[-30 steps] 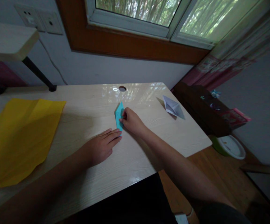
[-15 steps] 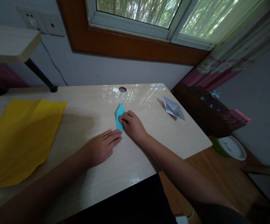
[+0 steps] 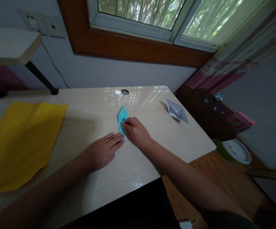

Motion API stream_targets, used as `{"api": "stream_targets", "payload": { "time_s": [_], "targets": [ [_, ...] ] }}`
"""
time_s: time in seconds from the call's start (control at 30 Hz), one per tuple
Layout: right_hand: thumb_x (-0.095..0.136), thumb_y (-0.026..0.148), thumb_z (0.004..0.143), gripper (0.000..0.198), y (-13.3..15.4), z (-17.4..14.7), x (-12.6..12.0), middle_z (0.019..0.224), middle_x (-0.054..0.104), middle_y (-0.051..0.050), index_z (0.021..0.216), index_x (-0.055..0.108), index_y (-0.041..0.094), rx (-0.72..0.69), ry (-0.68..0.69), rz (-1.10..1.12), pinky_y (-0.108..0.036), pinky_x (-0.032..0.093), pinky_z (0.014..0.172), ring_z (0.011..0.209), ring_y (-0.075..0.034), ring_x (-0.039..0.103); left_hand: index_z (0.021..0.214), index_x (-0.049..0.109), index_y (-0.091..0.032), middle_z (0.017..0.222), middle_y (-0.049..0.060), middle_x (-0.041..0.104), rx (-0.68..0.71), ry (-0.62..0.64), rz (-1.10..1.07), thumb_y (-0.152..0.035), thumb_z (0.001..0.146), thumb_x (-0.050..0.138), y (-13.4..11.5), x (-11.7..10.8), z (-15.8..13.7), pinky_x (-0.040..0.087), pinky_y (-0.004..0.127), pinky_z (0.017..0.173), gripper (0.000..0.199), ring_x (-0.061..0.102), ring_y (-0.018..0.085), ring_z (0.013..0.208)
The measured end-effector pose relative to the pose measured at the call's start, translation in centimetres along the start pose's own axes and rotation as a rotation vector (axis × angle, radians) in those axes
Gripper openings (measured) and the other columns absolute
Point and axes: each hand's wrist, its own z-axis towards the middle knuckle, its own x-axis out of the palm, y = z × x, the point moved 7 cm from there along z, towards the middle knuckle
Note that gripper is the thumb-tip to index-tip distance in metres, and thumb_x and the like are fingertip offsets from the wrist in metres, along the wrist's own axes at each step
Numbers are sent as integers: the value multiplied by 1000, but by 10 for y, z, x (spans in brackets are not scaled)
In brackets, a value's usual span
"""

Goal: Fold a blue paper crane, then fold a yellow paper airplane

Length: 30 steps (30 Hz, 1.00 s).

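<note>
Fingers almost straight and lightly spread, the left hand (image 3: 103,154) lies palm-down, its tips resting over the near end of a slim, pointed, turquoise strip of folded paper (image 3: 122,116). The right hand (image 3: 136,132) is curled, thumb and forefinger close together on the strip's right side; whether they pinch the paper or only press it, I cannot tell. The strip lies at mid-table on the pale, wood-grained, glossy tabletop (image 3: 92,105), its tip pointing away from the person.

The likeliest trouble is slipping: should the left fingertips ease up, the narrow paper could swivel on the smooth surface. Uneven pressure from the right could leave a crooked crease, and too hard a pull might tear the paper. A wide swing of the right forearm (image 3: 173,165) might knock the white, boat-like folded paper (image 3: 178,111), which sits near the table's right edge.

Counted: two hands, one turquoise strip, one white folded piece, one large, bright yellow, creased sheet (image 3: 25,140), and one round hole (image 3: 124,92) in the tabletop.
</note>
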Motion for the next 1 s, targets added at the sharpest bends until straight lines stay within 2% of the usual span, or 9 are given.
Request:
{"api": "stream_targets", "payload": {
  "time_s": [0.27, 0.53, 1.0],
  "targets": [
    [49, 35, 104, 33, 1, 1, -1, 104, 62, -14, 121, 69, 15, -12, 56, -44, -40, 48, 89, 96, -26, 50, 139, 54, -9, 151, 18, 52, 24, 4, 70, -2, 85, 47, -1, 0, 0, 41, 52, 119, 55, 46, 30, 143],
    [44, 31, 105, 35, 1, 6, 4, 107, 61, -14, 131, 64, 19, -11, 137, -50, -44, 46, 92, 98, -27, 48, 143, 51, -12, 155, 17, 49, -10, 21, 19, -3, 86, 47, 0, 0, 0, 38, 52, 121, 58, 44, 28, 145],
    [44, 32, 106, 41, -3, 23, 20, 119, 65, -17, 138, 58, 12, -72, 235, -137, -45, 44, 94, 109, -30, 49, 145, 49, -13, 158, 15, 45, -31, 50, -6, -4, 87, 49, 1, 3, -1, 31, 48, 125, 59, 38, 26, 149]
  ]
}}
